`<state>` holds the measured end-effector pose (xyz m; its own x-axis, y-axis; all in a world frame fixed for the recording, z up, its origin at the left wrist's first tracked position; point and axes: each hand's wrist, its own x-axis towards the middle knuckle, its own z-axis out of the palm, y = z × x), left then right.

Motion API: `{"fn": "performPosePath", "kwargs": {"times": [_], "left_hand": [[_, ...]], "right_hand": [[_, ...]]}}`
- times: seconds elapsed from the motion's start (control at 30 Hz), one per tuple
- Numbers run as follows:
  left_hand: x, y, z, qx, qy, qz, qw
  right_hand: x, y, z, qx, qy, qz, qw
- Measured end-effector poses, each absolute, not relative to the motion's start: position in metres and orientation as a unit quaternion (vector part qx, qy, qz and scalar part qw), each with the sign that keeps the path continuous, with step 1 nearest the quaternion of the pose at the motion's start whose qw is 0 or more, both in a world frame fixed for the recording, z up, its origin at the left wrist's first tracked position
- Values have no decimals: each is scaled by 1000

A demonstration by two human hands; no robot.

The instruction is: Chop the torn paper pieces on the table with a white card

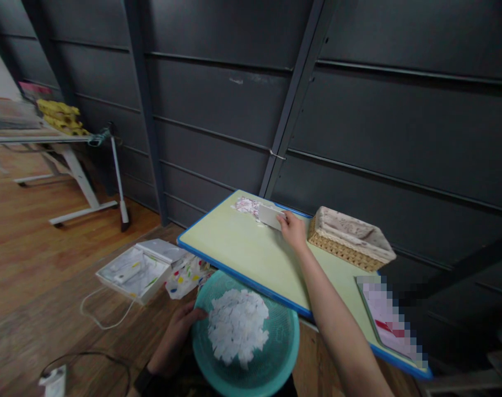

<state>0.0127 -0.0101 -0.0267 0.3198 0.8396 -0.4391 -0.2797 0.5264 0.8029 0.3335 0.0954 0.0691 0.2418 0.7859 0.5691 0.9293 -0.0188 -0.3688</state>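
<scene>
My left hand (pixel 183 325) grips the left rim of a teal mesh basket (pixel 281 353), held below the front edge of the table. White paper scraps (pixel 238 328) are heaped inside it. Over the table, my right hand (pixel 293 229) is closed on a flat, pale rectangular card (pixel 270 216). The card's left end is at a small pile of paper scraps (pixel 246 205) near the table's far edge; some of these bear reddish marks. Whether the card touches the tabletop is hard to tell.
The pale green table (pixel 234 237) has a blue edge. A cloth-lined wicker basket (pixel 350 237) and a partly blurred pink-and-white booklet (pixel 389 325) are on its right. An open white box (pixel 135 270), a plastic bag (pixel 187 278) and a power strip (pixel 54 381) lie at left.
</scene>
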Motion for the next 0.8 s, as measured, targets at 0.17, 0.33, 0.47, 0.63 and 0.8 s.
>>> {"fn": "performPosePath", "kwargs": {"times": [0.17, 0.33, 0.47, 0.63, 0.8], "left_hand": [[15, -13, -21, 302, 458, 380, 745], [17, -15, -20, 306, 457, 385, 741], [16, -13, -19, 303, 453, 369, 753], [18, -17, -12, 299, 466, 381, 740], [20, -20, -8, 311, 459, 386, 737]], "right_hand": [[329, 96, 69, -701, -611, -92, 357], [328, 97, 70, -684, -613, -76, 388], [326, 98, 71, -682, -605, -59, 407], [325, 98, 71, -663, -615, -25, 426], [325, 97, 72, -647, -607, -24, 461]]}}
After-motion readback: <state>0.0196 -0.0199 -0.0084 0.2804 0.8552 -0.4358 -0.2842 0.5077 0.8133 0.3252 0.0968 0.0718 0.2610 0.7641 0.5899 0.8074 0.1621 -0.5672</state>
